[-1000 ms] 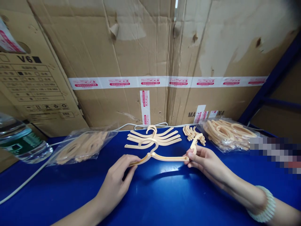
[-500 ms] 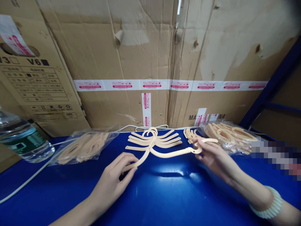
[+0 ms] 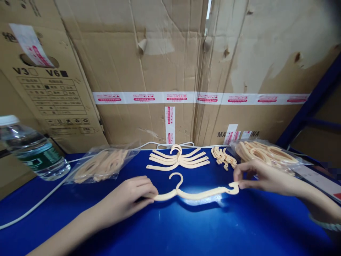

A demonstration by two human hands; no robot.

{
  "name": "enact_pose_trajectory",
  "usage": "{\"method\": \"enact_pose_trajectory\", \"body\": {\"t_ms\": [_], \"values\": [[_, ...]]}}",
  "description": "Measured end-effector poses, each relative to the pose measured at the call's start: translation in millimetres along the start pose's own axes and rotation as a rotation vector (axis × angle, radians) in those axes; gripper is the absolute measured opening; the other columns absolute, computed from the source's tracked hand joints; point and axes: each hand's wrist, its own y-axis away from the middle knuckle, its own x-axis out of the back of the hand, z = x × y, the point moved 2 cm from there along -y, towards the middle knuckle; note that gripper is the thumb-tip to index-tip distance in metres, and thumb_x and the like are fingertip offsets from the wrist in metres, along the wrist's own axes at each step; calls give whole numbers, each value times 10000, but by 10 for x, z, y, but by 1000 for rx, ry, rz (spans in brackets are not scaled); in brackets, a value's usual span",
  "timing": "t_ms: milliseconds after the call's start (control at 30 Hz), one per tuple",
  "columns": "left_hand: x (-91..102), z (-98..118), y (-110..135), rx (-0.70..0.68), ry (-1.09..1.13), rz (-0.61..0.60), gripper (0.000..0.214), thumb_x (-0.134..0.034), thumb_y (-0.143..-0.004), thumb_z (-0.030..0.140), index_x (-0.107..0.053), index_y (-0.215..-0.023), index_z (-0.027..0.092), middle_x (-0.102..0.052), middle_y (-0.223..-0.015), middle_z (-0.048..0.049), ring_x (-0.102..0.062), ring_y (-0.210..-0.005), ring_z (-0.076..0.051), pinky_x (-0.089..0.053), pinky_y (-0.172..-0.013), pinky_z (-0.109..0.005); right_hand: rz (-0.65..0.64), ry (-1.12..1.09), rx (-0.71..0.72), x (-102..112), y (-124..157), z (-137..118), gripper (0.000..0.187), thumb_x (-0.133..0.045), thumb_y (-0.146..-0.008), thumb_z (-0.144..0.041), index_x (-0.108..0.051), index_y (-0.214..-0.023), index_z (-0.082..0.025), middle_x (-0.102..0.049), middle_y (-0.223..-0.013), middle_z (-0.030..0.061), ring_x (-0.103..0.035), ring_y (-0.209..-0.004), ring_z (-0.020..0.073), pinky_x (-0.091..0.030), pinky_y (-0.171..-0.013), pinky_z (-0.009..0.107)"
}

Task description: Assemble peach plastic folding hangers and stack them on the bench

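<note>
A beige clothes hanger (image 3: 202, 194) lies low over the blue tabletop, its hook pointing away from me. My left hand (image 3: 134, 193) is closed round its left arm, covering that end. At the right tip sits a small beige hook piece (image 3: 234, 188), pinched between the thumb and fingers of my right hand (image 3: 262, 179). Whether the piece is fastened to the arm I cannot tell. Just beyond, several like hangers (image 3: 178, 163) lie fanned with their hooks together. A heap of small hook pieces (image 3: 223, 157) is right of them.
Clear plastic bags of beige parts lie at the left (image 3: 102, 167) and right (image 3: 266, 153). A water bottle (image 3: 39, 153) stands at far left, near a white cable (image 3: 34, 209). Cardboard boxes (image 3: 149, 71) wall off the back of the blue table (image 3: 170, 231).
The hanger has come nearer to me, away from the fanned stack, and its hook now shows separately. My right hand has shifted to the hook piece's outer side. The camera view has swung slightly left.
</note>
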Motion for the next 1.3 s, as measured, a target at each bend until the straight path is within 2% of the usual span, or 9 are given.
{"method": "enact_pose_trajectory", "body": {"t_ms": [100, 200, 533, 933, 1300], "values": [[-45, 3, 11, -8, 34, -53, 217, -467, -966, 108, -646, -994, 228, -675, -905, -38, -628, -816, -175, -498, -713, -246, -69, 102, -42, -52, -8, 36, 133, -680, -803, -310, -689, -725, -202, -700, -705, 30, -616, -654, 197, -440, -608, 282], [-39, -18, 17, -8, 43, -39, 232, -468, -969, 111, -660, -1011, 235, -675, -930, -43, -639, -817, -168, -506, -724, -237, -77, 133, -51, -112, -43, 90, 58, -680, -756, -225, -684, -702, -204, -690, -692, 21, -619, -657, 198, -440, -602, 275], [-132, -101, 30, -64, -180, 127, 261, -437, -1000, 171, -685, -1037, 244, -681, -910, -46, -639, -763, -172, -490, -646, -248, 14, 200, -96, -218, -93, 189, 123, -619, -684, -107, -588, -612, -202, -652, -613, 3, -593, -584, 185, -384, -535, 253], [-209, -196, 49, -63, -258, 187, 244, -447, -992, 121, -651, -1085, 217, -687, -994, -72, -647, -846, -195, -515, -705, -288, 77, 237, -82, -222, -155, 231, 134, -569, -689, -115, -539, -595, -206, -601, -593, 3, -541, -562, 172, -354, -530, 256], [-254, -223, 55, -127, -286, 283, 223, -462, -971, 92, -656, -1042, 176, -689, -957, -82, -660, -829, -201, -538, -694, -298, 106, 312, -85, -244, -177, 261, 135, -561, -697, -115, -517, -603, -202, -602, -609, 11, -541, -583, 172, -359, -544, 251]]}}
